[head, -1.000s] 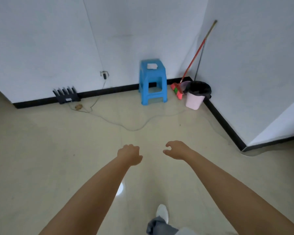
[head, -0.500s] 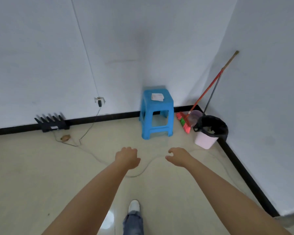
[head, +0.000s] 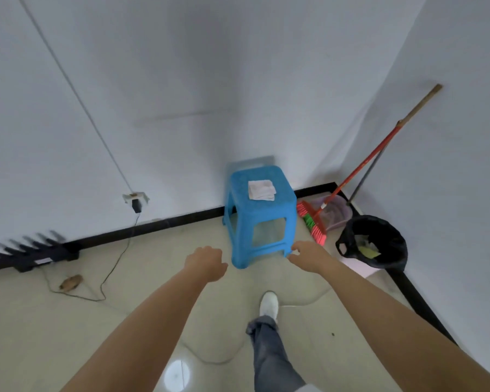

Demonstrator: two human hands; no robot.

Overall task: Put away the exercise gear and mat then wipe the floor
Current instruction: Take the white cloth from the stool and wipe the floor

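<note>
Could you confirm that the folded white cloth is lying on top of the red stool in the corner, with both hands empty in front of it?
Not quite: the stool is blue, not red, as the head view shows. The folded white cloth does lie on top of it, and the left hand and right hand are empty.

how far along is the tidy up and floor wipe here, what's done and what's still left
No exercise gear or mat shows on the floor, so putting away looks done, though the view is partial. In hand: nothing yet; the left hand and right hand reach empty toward the blue stool, where a folded white cloth lies. Left: taking the cloth and wiping the floor.
</note>
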